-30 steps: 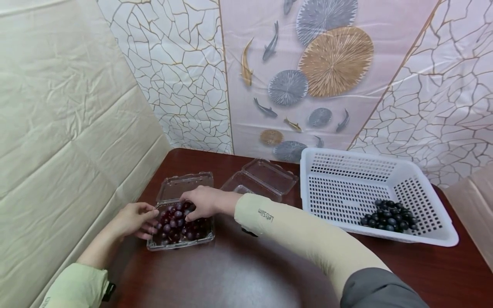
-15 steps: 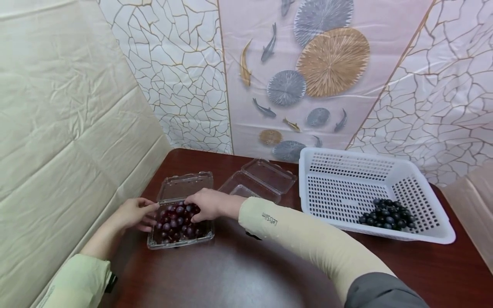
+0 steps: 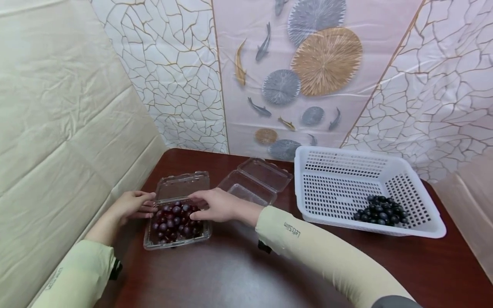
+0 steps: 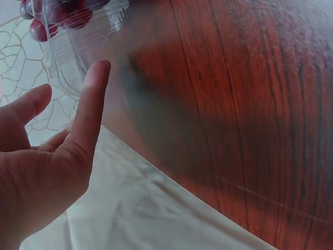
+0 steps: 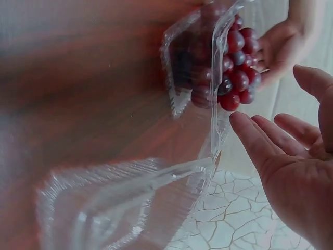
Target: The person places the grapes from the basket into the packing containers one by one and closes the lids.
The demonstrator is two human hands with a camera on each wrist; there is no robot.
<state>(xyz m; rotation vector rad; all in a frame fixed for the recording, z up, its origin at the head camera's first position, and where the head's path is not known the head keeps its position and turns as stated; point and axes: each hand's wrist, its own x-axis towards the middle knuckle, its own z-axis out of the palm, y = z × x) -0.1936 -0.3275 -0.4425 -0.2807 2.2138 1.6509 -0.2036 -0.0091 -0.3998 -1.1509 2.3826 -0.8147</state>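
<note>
A clear plastic clamshell box (image 3: 178, 244) stands on the table at the left with its lid (image 3: 181, 186) up. It is filled with dark red grapes (image 3: 173, 223). My left hand (image 3: 132, 206) is at the box's left side, its fingers extended near the rim; in the left wrist view one finger (image 4: 89, 107) points toward the clear wall. My right hand (image 3: 216, 205) hovers over the box's right edge, fingers loosely spread; the right wrist view shows nothing between thumb and fingers, with the fingertips (image 5: 240, 121) close to the grapes.
A second clear clamshell (image 3: 254, 182), lid open, lies behind my right hand. A white perforated basket (image 3: 327, 190) stands at the right with a bunch of black grapes (image 3: 381, 210) in its corner. Cloth walls (image 3: 77, 128) close off the left and back of the brown table (image 3: 215, 273).
My right hand has drawn back to the right, off the grapes toward the box's right edge. The left hand has shifted slightly up along the box's left side.
</note>
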